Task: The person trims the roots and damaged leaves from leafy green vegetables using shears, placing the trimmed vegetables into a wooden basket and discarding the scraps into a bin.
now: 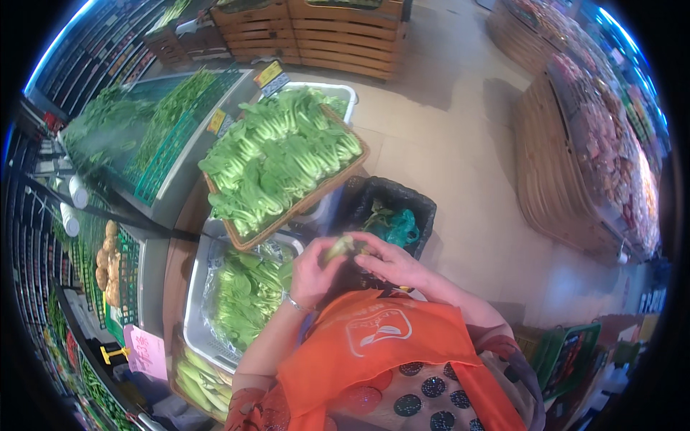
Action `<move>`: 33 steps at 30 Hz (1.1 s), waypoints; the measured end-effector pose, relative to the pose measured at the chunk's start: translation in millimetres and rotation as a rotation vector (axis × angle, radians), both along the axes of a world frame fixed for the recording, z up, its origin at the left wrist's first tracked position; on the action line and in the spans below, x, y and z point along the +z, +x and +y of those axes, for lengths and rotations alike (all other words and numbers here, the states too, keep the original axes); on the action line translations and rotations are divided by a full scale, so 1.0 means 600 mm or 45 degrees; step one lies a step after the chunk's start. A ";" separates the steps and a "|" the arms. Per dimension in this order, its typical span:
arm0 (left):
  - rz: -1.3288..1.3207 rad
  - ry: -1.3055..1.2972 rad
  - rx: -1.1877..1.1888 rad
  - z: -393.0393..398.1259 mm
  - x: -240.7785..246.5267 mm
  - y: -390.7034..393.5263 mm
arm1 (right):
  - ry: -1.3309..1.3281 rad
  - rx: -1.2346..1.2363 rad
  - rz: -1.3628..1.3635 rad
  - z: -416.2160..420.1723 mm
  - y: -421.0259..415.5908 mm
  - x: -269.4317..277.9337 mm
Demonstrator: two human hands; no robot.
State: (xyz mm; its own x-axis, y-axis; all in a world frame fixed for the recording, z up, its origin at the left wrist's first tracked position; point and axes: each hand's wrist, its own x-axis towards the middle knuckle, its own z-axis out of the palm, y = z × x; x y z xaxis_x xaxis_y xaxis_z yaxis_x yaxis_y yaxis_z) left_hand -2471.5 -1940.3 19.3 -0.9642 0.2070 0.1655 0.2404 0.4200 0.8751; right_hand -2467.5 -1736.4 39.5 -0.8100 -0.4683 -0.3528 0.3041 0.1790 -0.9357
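Note:
Low in front of my apron, my left hand holds a small bok choy by its pale stalks, its leaves pointing back past the wrist. The fingertips of my right hand pinch at the root end, where a small dark bit shows that I cannot make out. Just beyond the hands, a wicker basket is heaped with rows of bok choy. To the left of my left hand, a white plastic crate contains loose leafy greens in clear plastic.
A black bin with a teal plastic bag stands just past my right hand. Sloped vegetable displays line the left. A rounded wooden stand lies right, across the tiled floor. Corn sits lower left.

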 end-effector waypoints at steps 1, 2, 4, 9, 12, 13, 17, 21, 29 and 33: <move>0.013 -0.008 -0.032 0.012 0.000 -0.001 | -0.016 -0.027 -0.057 0.012 0.003 0.000; 0.027 -0.016 -0.064 0.024 -0.001 -0.002 | -0.034 -0.053 -0.113 0.023 0.006 0.000; 0.058 -0.045 -0.117 0.047 -0.007 -0.001 | -0.136 -0.155 -0.185 0.039 0.017 -0.011; -0.065 -0.138 -0.121 0.093 -0.005 0.001 | -0.177 -0.301 -0.209 0.070 0.029 -0.020; -0.210 -0.035 -0.193 0.104 -0.020 -0.001 | -0.364 -0.319 -0.417 0.093 0.027 -0.020; -0.273 0.032 -0.223 0.104 -0.030 -0.004 | -0.432 -0.317 -0.456 0.101 0.026 -0.026; -0.708 0.512 -0.315 0.109 -0.045 -0.016 | -0.289 -0.224 -0.276 0.126 0.025 -0.039; -1.035 0.859 -0.212 0.110 -0.057 -0.030 | -0.445 -0.331 -0.405 0.146 0.025 -0.052; -1.051 1.316 -0.138 0.100 -0.054 -0.073 | -0.501 -0.581 -0.486 0.196 -0.001 -0.147; -1.020 1.212 -0.030 0.115 -0.034 -0.079 | -0.379 -0.609 -0.570 0.207 -0.013 -0.198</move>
State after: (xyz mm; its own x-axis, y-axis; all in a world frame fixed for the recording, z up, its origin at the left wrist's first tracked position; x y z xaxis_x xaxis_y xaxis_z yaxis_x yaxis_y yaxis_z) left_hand -2519.0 -1871.1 -0.8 -0.8606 0.3458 -0.3738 -0.5026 -0.4584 0.7330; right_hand -2475.1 -1612.0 -79.1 -0.7581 -0.2265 -0.6115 0.6512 -0.3133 -0.6913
